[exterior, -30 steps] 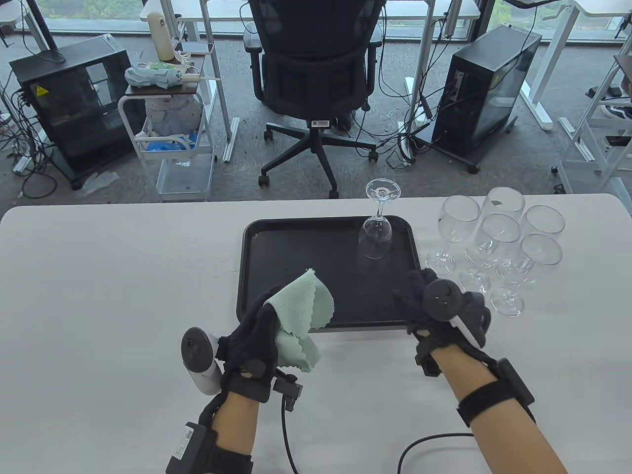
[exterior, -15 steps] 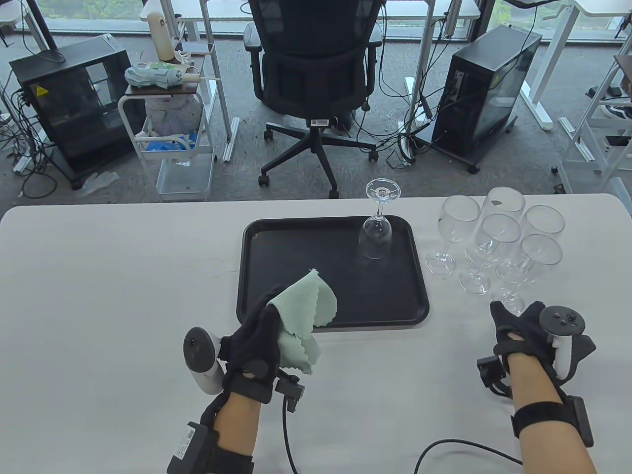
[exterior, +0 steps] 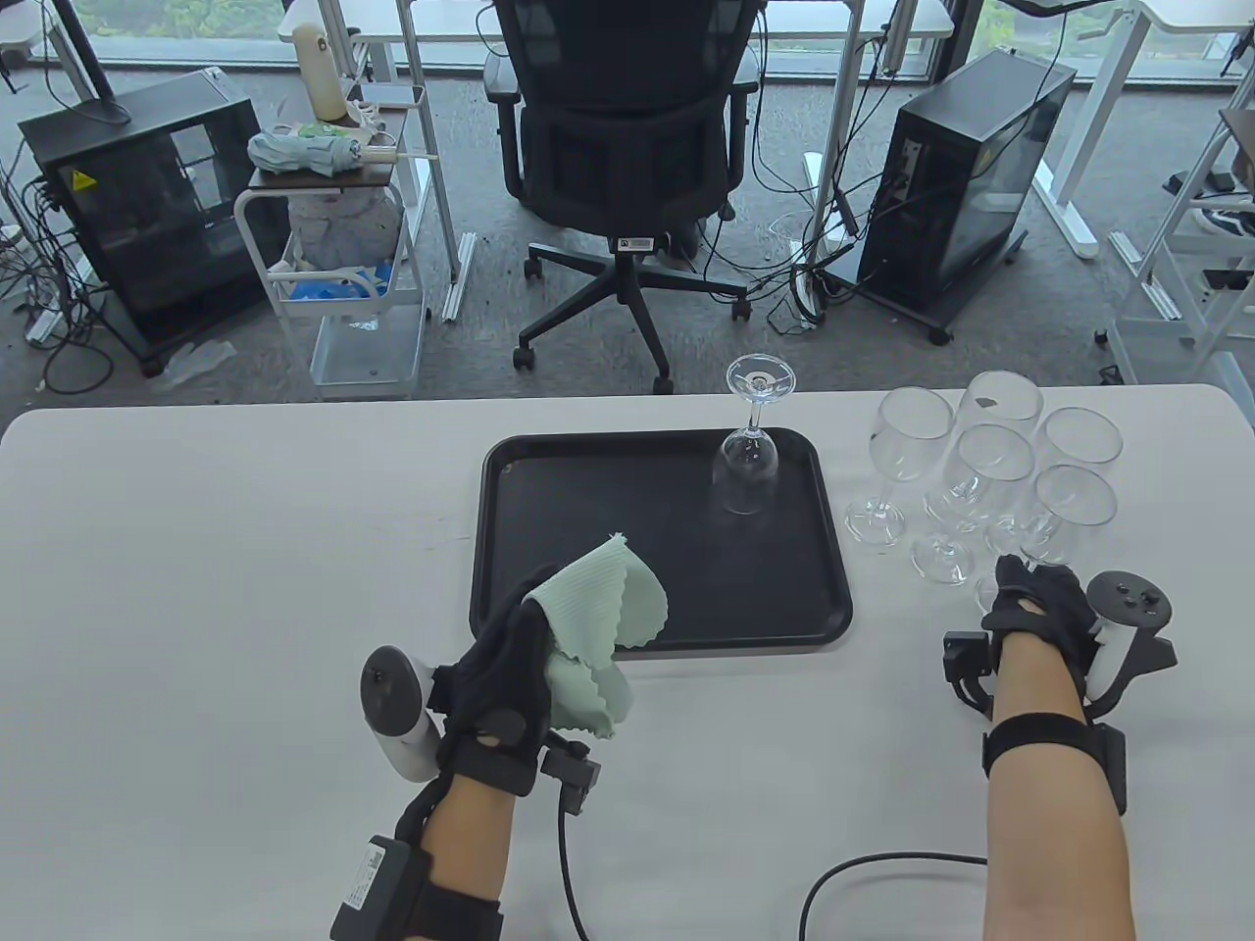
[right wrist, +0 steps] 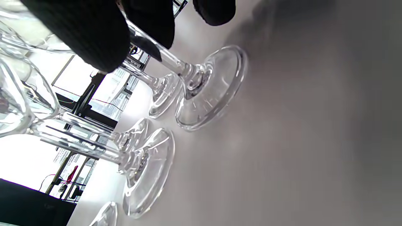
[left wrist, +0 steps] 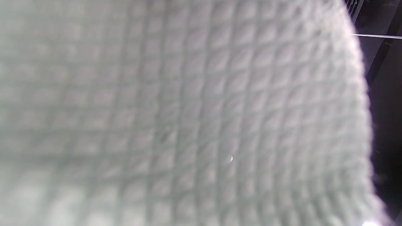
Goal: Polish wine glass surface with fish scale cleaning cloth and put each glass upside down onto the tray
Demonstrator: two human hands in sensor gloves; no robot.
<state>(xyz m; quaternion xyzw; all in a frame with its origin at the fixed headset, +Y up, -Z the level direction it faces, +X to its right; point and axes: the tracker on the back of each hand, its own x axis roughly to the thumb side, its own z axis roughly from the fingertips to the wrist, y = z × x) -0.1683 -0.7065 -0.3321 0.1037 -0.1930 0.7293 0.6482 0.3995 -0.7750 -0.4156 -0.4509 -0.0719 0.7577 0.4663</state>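
My left hand [exterior: 520, 637] grips a pale green fish scale cloth [exterior: 603, 603] over the tray's front edge; the cloth [left wrist: 188, 113] fills the left wrist view. One wine glass [exterior: 750, 470] stands upside down at the back right of the black tray [exterior: 549, 510]. Several upright glasses stand right of the tray. My right hand [exterior: 1025, 583] is at the nearest glass [exterior: 1074, 500], covering its foot. In the right wrist view, my gloved fingers [right wrist: 94, 37] lie on both sides of that glass's stem [right wrist: 169, 61], just above its foot [right wrist: 213, 91], which rests on the table.
The other upright glasses [exterior: 980, 461] crowd close behind and to the left of the held one, and their feet [right wrist: 147, 169] nearly touch it. A black cable [exterior: 882, 867] runs across the white table [exterior: 245, 549] near its front edge. An office chair [exterior: 627, 147] stands beyond the table.
My right hand has moved from the tray's front right corner out to the right, then forward to the nearest glass's stem. The left hand and cloth have stayed in place.
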